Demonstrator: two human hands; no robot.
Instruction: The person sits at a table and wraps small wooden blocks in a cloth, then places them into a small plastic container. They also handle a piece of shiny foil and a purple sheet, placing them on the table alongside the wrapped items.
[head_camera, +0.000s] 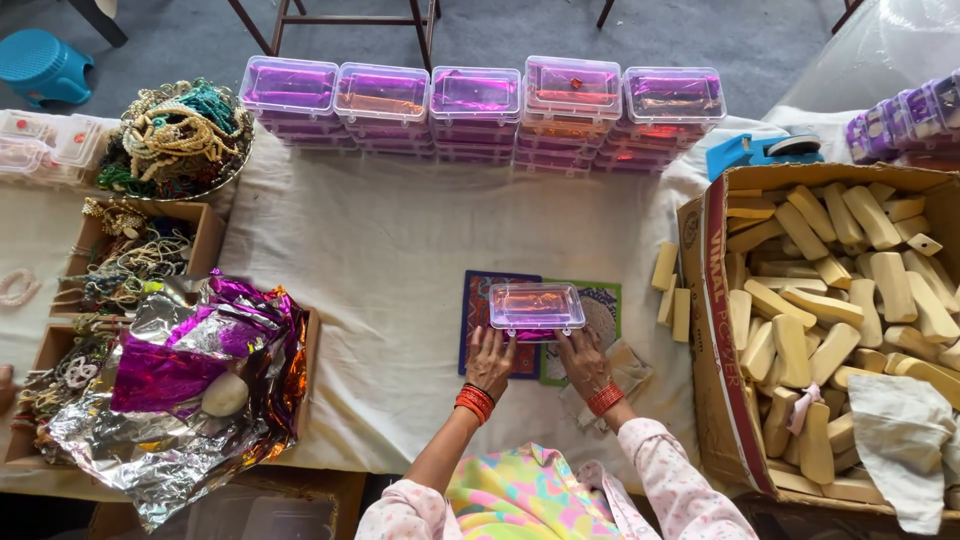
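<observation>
1. White cloth over the table (380, 250), filling the middle of the frame, with a broad bare stretch between the stacked boxes at the top and the hands at the bottom centre, and more open room to the left of the hands.
2. Brown cardboard carton (712, 330) at the right edge, open-topped, heaped with pale wooden blocks (850, 290), too many to count; four more blocks (672, 295) lying on the cloth just outside its left wall.
3. Crumpled silver, magenta and orange foil (190, 380) at lower left, spilling over a shallow cardboard tray, with one whitish oval lump (224, 395) resting on it.
4. Five stacks of clear lidded boxes with purple and orange foil inside (480, 110), side by side along the top edge of the cloth.
5. Round dish heaped with beaded strings (180, 135) at upper left; below it a cardboard tray of more bead strings (135, 255).
6. Blue tape dispenser (762, 150) at upper right, just above the carton.
7. Two patterned mats (600, 330) at bottom centre, one dark blue and one green-edged, overlapping side by side.
8. Small clear plastic box (537, 307) lying closed on those mats, lined with purple and orange foil.
9. Left hand (490, 360) and right hand (585, 362), red bangles on both wrists, fingers spread flat with tips touching the near edge of the small box; not wrapped around it.
</observation>
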